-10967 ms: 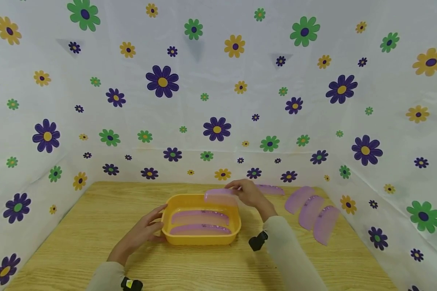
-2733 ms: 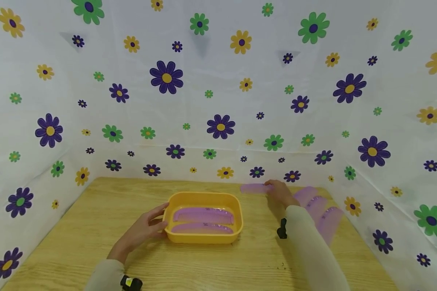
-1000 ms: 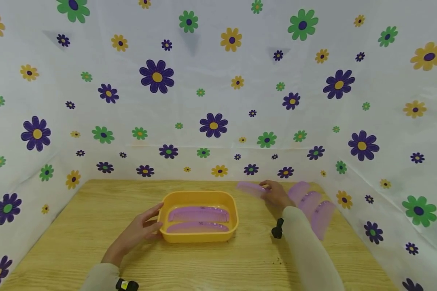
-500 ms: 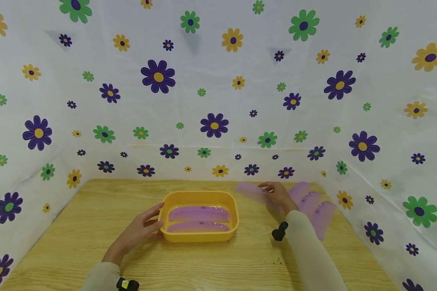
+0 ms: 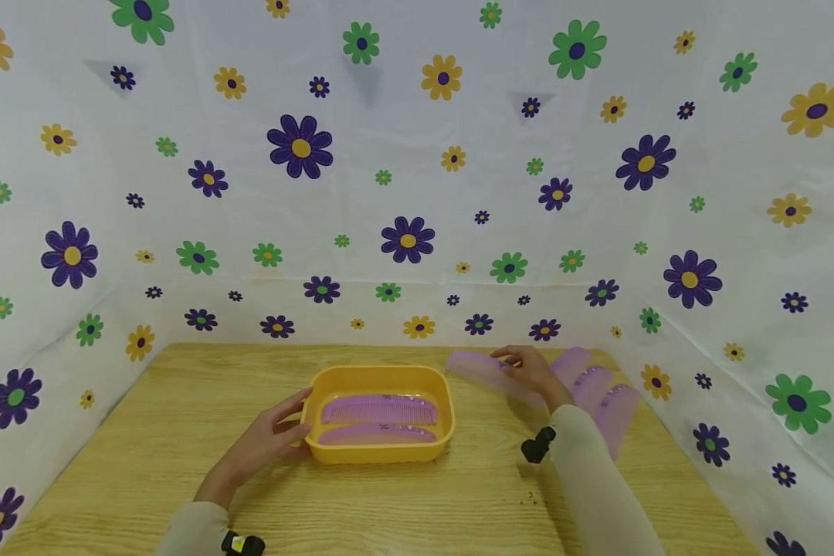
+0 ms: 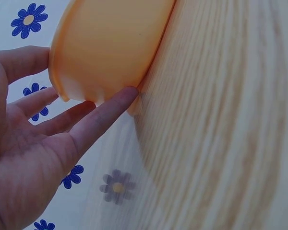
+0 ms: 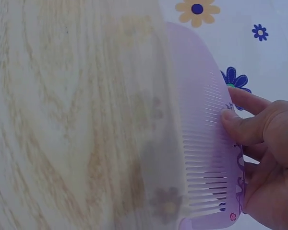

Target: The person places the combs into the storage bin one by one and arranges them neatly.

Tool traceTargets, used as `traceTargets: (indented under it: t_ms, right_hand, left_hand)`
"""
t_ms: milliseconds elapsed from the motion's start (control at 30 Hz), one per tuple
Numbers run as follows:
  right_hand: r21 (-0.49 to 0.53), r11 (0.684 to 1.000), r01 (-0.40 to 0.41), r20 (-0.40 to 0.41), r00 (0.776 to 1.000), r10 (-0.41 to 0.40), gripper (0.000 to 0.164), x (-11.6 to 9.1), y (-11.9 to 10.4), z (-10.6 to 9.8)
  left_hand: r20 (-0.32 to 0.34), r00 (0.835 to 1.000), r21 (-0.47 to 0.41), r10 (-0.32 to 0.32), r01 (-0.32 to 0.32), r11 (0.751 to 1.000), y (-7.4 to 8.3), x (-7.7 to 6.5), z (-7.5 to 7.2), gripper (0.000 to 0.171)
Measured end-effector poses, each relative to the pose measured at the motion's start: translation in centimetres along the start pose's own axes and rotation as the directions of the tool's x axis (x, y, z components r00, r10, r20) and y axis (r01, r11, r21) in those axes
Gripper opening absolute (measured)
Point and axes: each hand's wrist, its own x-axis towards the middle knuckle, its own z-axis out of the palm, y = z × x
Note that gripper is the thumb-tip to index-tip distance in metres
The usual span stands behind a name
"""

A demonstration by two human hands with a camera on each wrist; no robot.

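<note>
My left hand (image 5: 260, 440) is at the left end of the yellow plastic basin (image 5: 382, 454), its fingers fairly straight and spread. In the left wrist view, fingertips (image 6: 130, 92) touch the basin's wall and rim. Inside the basin lie purple combs: a back comb (image 5: 378, 409) with its teeth showing and a front comb (image 5: 378, 434). To the basin's right, my right hand (image 5: 531, 372) pinches another translucent purple comb (image 5: 478, 367) by its decorated spine. The right wrist view shows thumb and finger on that spine, with the comb's teeth (image 7: 206, 148) toward the wooden tabletop.
Three more purple combs (image 5: 615, 413) lie side by side on the right of the wooden table (image 5: 361, 510), partly behind the right arm. A white flowered cloth (image 5: 361, 208) rises around the back and sides. Dark specks lie near the right forearm.
Eleven seconds ago the right hand held a comb over the basin; now it holds one to the right. Over the last second, this comb has turned, its right end swinging nearer me.
</note>
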Motion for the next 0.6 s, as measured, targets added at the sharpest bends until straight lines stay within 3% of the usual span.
traceTargets:
  t_ms: [600]
  right_hand:
    - [-0.061,0.997,0.039,-0.002,0.999,-0.039,0.03,-0.4,-2.5,-1.8]
  left_hand:
    - [-0.002,1.0,0.007,0.014,-0.014,1.0,0.1,-0.1,0.0,0.068]
